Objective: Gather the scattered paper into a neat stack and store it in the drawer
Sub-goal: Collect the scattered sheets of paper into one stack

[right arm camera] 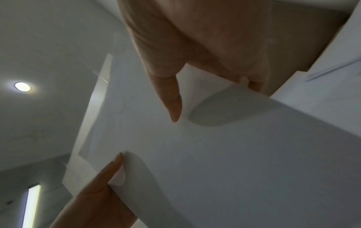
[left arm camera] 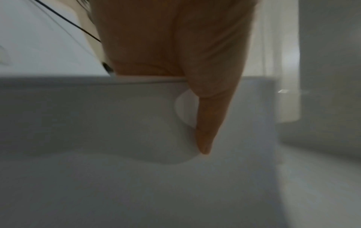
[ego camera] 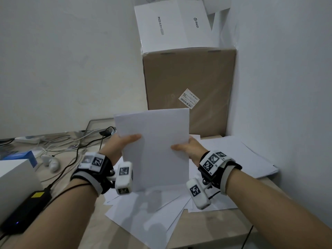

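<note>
A wooden desk (ego camera: 206,229) is carrying scattered sheets (ego camera: 152,212) near, a cardboard box (ego camera: 188,78) far right, cables (ego camera: 59,142) left.

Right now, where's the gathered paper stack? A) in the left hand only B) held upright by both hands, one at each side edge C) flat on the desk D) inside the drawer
B: the paper stack stands upright above the loose sheets, left hand and right hand each gripping a side edge.
</note>
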`<state>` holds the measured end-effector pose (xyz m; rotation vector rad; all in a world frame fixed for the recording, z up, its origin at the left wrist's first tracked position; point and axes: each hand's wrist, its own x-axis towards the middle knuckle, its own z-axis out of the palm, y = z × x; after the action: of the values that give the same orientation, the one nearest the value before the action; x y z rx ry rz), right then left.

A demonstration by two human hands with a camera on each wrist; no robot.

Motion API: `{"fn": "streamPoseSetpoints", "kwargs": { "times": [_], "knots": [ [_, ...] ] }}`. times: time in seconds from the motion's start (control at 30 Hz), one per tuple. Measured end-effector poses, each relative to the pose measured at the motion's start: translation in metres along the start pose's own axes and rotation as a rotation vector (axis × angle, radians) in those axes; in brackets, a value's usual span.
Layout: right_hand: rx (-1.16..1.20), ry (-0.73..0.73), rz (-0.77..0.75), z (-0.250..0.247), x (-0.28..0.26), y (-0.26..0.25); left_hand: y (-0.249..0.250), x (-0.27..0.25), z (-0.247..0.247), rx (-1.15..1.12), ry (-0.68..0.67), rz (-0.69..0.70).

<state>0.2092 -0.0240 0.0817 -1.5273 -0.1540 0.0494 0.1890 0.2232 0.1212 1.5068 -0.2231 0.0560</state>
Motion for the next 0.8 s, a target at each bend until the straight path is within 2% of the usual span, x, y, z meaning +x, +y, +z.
{"fn": "streamPoseSetpoints", "kwargs": {
  "times": [0.07, 0.17, 0.3, 0.47, 0.57, 0.63, 0.73, 0.8],
  "knots": [
    [-0.115, -0.072, 0.08, 0.001, -0.005, 0.018, -0.031, -0.008, -0.001, 0.008, 0.016, -0.103],
    [-0.223, -0.073, 0.135, 0.001, -0.003, 0.041, -0.066, -0.01, 0.0, 0.058, 0.097, -0.199],
    [-0.275, -0.041, 0.174, -0.008, -0.01, 0.041, -0.066, 0.003, 0.004, 0.071, 0.254, -0.185],
    [-0.367, -0.035, 0.115, -0.045, -0.038, 0.023, -0.047, 0.021, 0.026, -0.048, 0.254, -0.147],
    [-0.459, 0.099, 0.031, -0.079, -0.049, 0.013, -0.047, 0.031, 0.056, -0.076, 0.154, -0.17],
    [-0.434, 0.25, -0.002, -0.105, -0.053, 0.007, -0.05, 0.035, 0.081, -0.066, 0.086, -0.184],
    [-0.391, 0.476, 0.03, -0.154, -0.053, 0.004, -0.062, 0.038, 0.117, -0.02, 0.059, -0.258],
    [-0.409, 0.558, 0.115, -0.188, -0.053, 0.007, -0.074, 0.038, 0.136, 0.021, 0.048, -0.304]
  ]
}}
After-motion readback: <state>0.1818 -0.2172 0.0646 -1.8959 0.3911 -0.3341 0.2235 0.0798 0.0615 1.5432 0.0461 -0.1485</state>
